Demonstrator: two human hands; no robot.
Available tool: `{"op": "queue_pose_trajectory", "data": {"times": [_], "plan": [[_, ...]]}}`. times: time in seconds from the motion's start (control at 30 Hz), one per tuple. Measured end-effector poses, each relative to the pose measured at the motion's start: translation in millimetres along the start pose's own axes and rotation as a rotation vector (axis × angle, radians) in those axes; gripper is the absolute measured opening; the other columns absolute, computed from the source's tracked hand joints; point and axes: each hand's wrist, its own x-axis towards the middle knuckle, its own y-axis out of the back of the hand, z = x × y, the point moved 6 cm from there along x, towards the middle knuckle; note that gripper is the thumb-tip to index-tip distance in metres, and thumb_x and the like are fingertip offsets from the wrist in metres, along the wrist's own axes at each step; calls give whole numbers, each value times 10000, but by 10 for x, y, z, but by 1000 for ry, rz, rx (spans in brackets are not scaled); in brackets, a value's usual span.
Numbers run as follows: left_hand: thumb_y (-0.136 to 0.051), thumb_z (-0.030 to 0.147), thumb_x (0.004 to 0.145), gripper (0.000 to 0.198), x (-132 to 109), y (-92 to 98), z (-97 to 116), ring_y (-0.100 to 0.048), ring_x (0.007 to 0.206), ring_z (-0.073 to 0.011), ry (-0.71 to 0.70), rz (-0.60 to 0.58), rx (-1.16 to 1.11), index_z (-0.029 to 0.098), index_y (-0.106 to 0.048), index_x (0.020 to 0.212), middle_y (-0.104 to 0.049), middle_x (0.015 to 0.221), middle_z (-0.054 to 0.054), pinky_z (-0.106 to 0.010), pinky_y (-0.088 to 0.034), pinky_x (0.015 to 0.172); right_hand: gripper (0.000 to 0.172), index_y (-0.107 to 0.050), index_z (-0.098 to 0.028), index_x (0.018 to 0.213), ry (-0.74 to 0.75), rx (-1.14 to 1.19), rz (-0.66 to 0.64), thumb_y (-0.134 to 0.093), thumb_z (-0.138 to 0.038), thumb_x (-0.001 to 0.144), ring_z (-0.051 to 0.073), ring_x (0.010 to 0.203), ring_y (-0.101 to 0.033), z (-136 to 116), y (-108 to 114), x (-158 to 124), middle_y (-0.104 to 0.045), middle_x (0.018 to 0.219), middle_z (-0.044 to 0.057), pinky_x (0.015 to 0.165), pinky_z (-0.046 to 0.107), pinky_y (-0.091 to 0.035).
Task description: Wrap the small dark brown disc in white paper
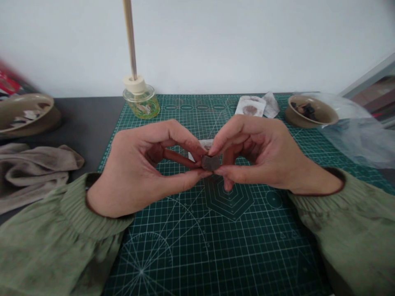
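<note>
The left hand (pixel 138 168) pinches a reddish clay roll (pixel 179 158), the right hand (pixel 259 156) a dark chip (pixel 211 163), touching end to end above the middle of the cutting mat (pixel 216 255); whether they are joined cannot be told.

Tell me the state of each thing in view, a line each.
Left hand, pinching the reddish-brown clay rod
Reddish-brown clay rod, level, end against the dark clay piece
Right hand, pinching the dark clay piece
Dark clay piece, flat
Right bowl, dark lumps inside
Left bowl, pale scraps inside
Glass jar, upright, stick in taped neck
Paper square, flat, brown-smeared
Plastic sheet, crumpled
Grey cloth, rumpled
</note>
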Motion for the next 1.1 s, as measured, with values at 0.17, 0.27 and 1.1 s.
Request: {"op": "queue_pose_trajectory", "data": {"times": [0.17, 0.27, 1.1], "plan": [[-995, 133, 1019, 127, 31, 25, 4, -916, 966, -193, 55, -28, 17, 212, -916, 1081, -938, 1056, -46, -261, -819, 842, 420, -909, -262, 1130, 1, -100, 21, -1134, -34, 859, 172, 729, -907, 16, 42, -14, -972, 1059, -5, 661, 253, -772], [-982, 127, 1019, 125, 37, 37, 4, -918, 976, -200, 61, -18, 23, 208, -904, 1073, -935, 1054, -53, -266, -818, 838, 413, -914, -267, 1121, 5, -98, 21, -1121, -20, 863, 168, 725, -900, 0, 41, -10, -963, 1026, -17, 658, 248, -764], [-1016, 29, 929, 273, 9, -3, -35, -935, 958, -170, 33, -14, -42, 193, -888, 1106, -939, 1091, -30, -224, -815, 852, 373, -895, -218, 1175, 11, -34, -19, -1110, -62, 913, 152, 741, -906, 32, 37, -13, -958, 1048, 0, 673, 222, -736]]}}
